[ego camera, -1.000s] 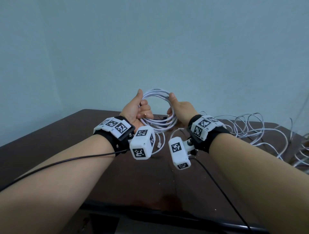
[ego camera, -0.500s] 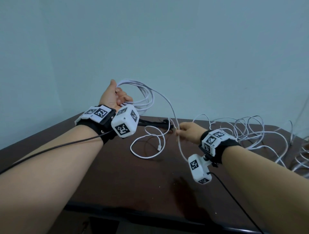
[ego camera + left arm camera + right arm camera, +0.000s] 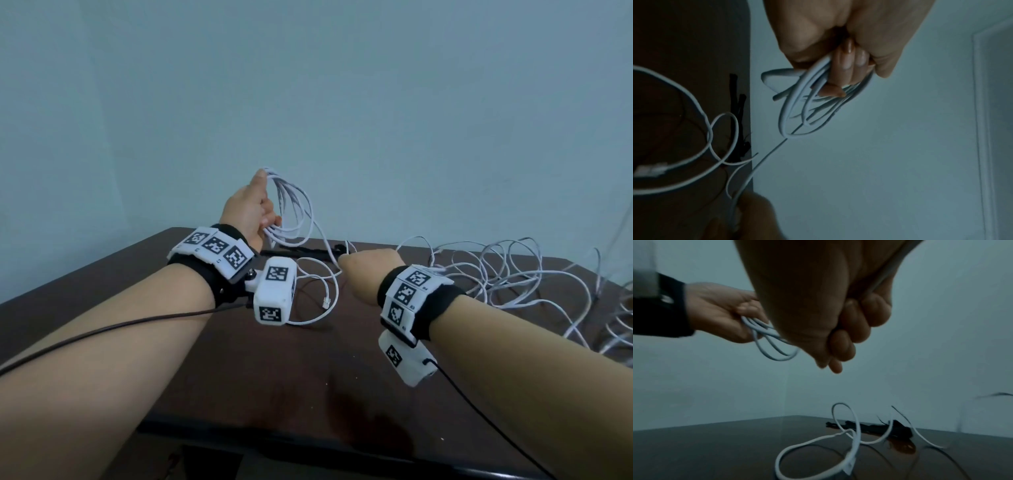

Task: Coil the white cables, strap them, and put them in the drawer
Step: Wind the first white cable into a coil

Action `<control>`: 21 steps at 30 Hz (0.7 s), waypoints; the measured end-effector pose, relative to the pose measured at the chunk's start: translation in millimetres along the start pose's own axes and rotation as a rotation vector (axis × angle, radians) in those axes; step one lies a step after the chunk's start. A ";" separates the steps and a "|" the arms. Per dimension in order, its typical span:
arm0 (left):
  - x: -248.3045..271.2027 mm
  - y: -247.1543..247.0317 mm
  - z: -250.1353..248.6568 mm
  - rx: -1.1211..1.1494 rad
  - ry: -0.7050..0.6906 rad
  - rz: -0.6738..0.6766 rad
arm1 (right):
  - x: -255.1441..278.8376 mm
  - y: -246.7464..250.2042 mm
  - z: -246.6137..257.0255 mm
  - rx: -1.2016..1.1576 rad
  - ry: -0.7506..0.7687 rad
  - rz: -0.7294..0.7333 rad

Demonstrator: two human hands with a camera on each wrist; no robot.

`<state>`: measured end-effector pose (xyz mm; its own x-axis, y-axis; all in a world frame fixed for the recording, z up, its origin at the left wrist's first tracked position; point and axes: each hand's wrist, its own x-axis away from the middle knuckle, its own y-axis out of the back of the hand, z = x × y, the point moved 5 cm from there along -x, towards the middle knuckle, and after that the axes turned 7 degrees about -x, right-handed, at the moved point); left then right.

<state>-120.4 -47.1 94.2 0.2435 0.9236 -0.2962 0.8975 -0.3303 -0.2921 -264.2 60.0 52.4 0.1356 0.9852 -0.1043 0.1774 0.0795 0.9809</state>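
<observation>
- Nearest me, my right hand fists round the free run of the white cable, low over the table;
- up and leftward that run climbs to the coil;
- farthest, my left hand grips it aloft.
</observation>
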 end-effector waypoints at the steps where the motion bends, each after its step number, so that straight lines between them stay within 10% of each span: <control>1: 0.4 -2.2 1.1 -0.079 -0.031 0.021 | -0.1 1.7 6.0 0.040 0.047 -0.037; 15: 20.6 -27.3 21.3 -0.689 -0.144 0.224 | 12.2 53.0 32.2 -0.226 0.333 -0.420; 21: 28.4 -34.9 42.4 -0.433 0.075 0.338 | 7.3 60.0 26.5 -0.557 0.303 -0.386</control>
<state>-160.4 -17.6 57.5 0.5554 0.7967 -0.2383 0.8302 -0.5151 0.2130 -226.7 68.0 106.1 -0.1251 0.8641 -0.4875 -0.3735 0.4142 0.8300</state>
